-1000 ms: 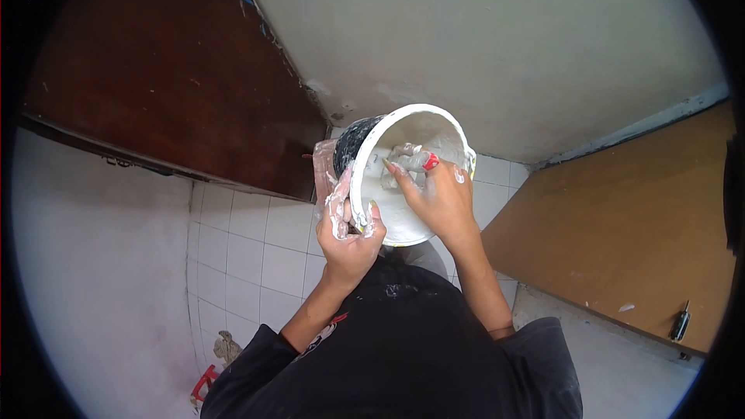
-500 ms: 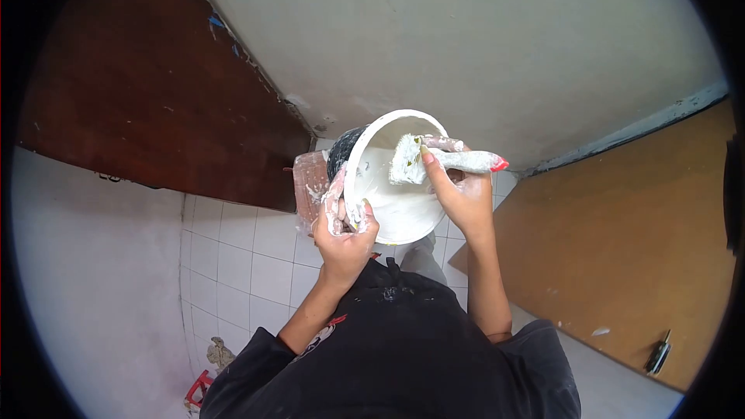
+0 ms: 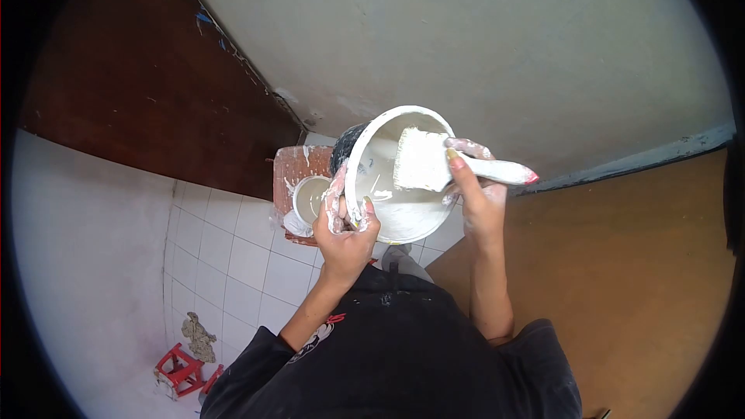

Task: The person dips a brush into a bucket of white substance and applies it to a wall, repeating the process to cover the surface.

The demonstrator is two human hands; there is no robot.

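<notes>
A white bucket [image 3: 400,231] with pale paint inside is tilted toward me. My left hand [image 3: 341,225], smeared with white, is closed on its near left rim, thumb over the edge. In my right hand [image 3: 481,198] is a wide paintbrush [image 3: 423,161], its handle pale with a red tip. The bristles are thickly coated in white and sit over the bucket's mouth, pointing left. The thumb presses the handle where it meets the head; paint covers the fingers too.
Behind the bucket at left, a paint-spattered brownish stand [image 3: 289,161] bears a small pale container [image 3: 304,200]. A red plastic stool [image 3: 180,371] and a crumpled rag [image 3: 199,337] lie lower left. Brown panels [image 3: 605,256] flank the grey wall [image 3: 466,31].
The brush has moved slightly right and turned its broad side up toward me. My left hand still grips the rim. The view has shifted, showing more of the stand and red stool.
</notes>
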